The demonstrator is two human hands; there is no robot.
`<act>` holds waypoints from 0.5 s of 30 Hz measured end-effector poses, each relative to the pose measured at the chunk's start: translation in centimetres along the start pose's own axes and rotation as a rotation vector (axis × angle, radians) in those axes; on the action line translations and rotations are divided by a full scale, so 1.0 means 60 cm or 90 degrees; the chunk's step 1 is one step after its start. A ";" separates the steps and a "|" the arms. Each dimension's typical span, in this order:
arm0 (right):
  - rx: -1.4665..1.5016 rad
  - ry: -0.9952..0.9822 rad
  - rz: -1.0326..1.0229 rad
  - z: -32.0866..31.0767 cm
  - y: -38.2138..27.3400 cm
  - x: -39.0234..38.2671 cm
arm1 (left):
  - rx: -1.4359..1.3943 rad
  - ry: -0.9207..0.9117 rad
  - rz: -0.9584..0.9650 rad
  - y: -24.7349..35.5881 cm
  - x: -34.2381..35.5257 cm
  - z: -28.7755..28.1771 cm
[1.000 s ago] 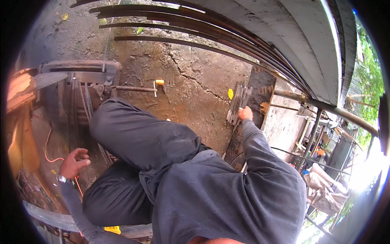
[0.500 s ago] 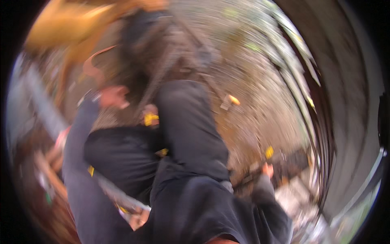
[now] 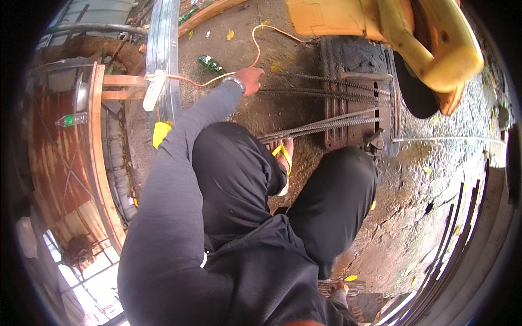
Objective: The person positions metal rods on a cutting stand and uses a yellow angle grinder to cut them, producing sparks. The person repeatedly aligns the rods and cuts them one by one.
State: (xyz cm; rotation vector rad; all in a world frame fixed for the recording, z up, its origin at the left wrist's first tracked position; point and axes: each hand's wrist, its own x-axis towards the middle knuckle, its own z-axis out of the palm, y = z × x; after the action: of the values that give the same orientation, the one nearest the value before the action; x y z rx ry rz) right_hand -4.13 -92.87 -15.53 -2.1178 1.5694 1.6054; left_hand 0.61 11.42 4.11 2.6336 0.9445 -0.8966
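Note:
My left hand (image 3: 250,80), with a metal band at the wrist, reaches forward, its fingers bunched by the left ends of ribbed steel rods (image 3: 315,91). What is between those fingers is hidden. More rods (image 3: 326,123) pass over or beside my sandalled foot (image 3: 284,156). Both sets lead right onto the dark metal base (image 3: 356,61) of a yellow cut-off saw (image 3: 340,20). A clamp (image 3: 376,140) sits on the base's near edge. Low on the right, my right hand (image 3: 339,288) is beside a short bundle of rods (image 3: 326,284); its fingers are too small to make out.
An orange cord (image 3: 255,43) curves across the ground past a green bottle (image 3: 210,63). Metal channels (image 3: 165,38) and a wooden frame (image 3: 98,157) lie to the left. Long dark bars (image 3: 457,239) line the right side of the wet, cracked ground.
My view has swung left, and the blur is gone. My left hand has moved to the ends of the rods. My right hand appears lower, near the bottom edge.

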 end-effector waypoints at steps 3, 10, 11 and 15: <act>-0.135 -0.028 -0.323 0.011 -0.065 -0.039 | -0.029 0.196 0.077 0.016 0.019 0.053; -0.143 0.109 -1.034 0.007 -0.375 -0.395 | 0.007 0.315 0.223 0.095 0.091 0.134; -0.084 0.067 -0.974 0.002 -0.405 -0.454 | 0.008 0.301 0.219 0.096 0.100 0.139; -0.016 0.045 -0.982 -0.011 -0.470 -0.628 | 0.000 0.241 0.235 0.082 0.119 0.160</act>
State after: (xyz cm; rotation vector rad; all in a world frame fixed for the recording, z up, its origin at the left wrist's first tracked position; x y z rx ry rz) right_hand 18.94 -54.44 -1.12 -2.2253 -0.3069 0.8692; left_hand 3.52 7.68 -7.91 2.8950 0.4895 -0.3187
